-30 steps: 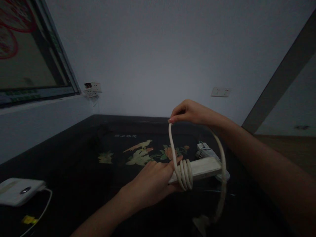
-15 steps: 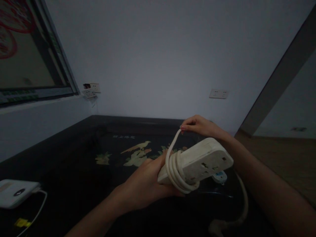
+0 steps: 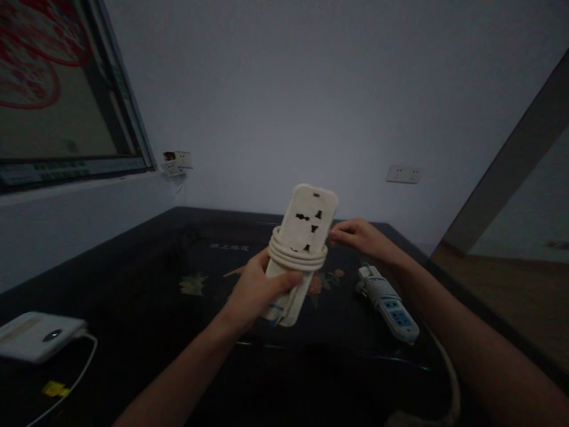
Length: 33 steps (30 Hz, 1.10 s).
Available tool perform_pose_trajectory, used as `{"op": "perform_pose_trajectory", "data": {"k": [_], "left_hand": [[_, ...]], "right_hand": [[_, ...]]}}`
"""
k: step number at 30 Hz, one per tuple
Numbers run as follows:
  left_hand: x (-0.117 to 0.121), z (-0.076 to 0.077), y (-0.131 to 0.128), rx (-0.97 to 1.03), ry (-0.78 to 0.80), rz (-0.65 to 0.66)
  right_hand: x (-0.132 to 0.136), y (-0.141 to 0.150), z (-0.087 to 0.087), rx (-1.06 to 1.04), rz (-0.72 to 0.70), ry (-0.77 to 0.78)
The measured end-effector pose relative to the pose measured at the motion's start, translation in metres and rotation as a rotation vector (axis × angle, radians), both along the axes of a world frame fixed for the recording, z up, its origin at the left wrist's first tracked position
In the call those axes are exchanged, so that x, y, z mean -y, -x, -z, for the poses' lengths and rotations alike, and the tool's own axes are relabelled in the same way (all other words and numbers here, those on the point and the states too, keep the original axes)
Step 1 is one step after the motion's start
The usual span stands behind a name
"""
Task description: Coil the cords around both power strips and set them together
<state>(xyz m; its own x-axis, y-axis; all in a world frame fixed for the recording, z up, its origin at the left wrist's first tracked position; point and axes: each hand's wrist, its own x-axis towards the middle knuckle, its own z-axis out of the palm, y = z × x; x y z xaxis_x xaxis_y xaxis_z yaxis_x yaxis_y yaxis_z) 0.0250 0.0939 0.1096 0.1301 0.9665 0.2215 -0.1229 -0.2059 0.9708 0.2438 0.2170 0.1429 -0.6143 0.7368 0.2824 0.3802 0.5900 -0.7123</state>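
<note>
A white power strip [image 3: 306, 228] stands tilted upright above the dark table, its sockets facing me. Several turns of its thick white cord [image 3: 297, 256] wrap around its middle. My left hand [image 3: 258, 284] grips the lower part, with the thumb across the front. Just right of the strip is my right hand [image 3: 358, 237], its fingertips pinched together at the strip's edge. The cord in that pinch is mostly hidden behind the strip. A loose stretch of cord [image 3: 451, 373] hangs below my right forearm.
On the dark glossy table [image 3: 142, 284], a second power strip [image 3: 389, 305] with blue sockets and wound cord lies at the right. A white device [image 3: 42, 337] with a cable and yellow tag [image 3: 56, 389] lies at the left. Wall sockets [image 3: 403, 174] are behind.
My left hand has turned the power strip from lying slanted to nearly upright, sockets toward me. My right hand stays to its right, and the blue-socketed strip has come into fuller view.
</note>
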Motion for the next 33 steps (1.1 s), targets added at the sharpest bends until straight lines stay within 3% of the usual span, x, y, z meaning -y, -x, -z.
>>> {"op": "perform_pose_trajectory", "data": {"k": [3,6,10,15,18,24,27,33], "left_hand": [[-0.026,0.007,0.011,0.114,0.025,-0.031],[-0.048,0.015,0.026,0.168,0.077,-0.085],[-0.067,0.025,0.042,0.171,0.113,-0.179],[-0.074,0.029,0.053,0.149,0.045,-0.164],[-0.074,0.025,0.060,0.163,0.004,-0.240],[-0.071,0.012,0.086,0.221,-0.107,-0.445],[-0.070,0.009,0.102,0.258,-0.163,-0.534],[-0.078,0.018,0.115,0.248,-0.115,-0.541]], "right_hand": [[0.000,0.007,-0.002,0.088,0.044,-0.069],[0.004,0.015,-0.003,0.144,0.074,-0.032],[0.017,0.021,-0.004,0.070,0.081,0.259],[0.036,0.022,-0.009,-0.099,-0.036,0.620],[0.049,0.019,-0.007,-0.155,-0.063,0.699],[0.074,0.002,0.016,-0.124,-0.032,0.776],[0.072,-0.005,0.015,-0.001,0.076,0.594],[0.072,-0.006,-0.023,0.201,0.456,-0.363]]}}
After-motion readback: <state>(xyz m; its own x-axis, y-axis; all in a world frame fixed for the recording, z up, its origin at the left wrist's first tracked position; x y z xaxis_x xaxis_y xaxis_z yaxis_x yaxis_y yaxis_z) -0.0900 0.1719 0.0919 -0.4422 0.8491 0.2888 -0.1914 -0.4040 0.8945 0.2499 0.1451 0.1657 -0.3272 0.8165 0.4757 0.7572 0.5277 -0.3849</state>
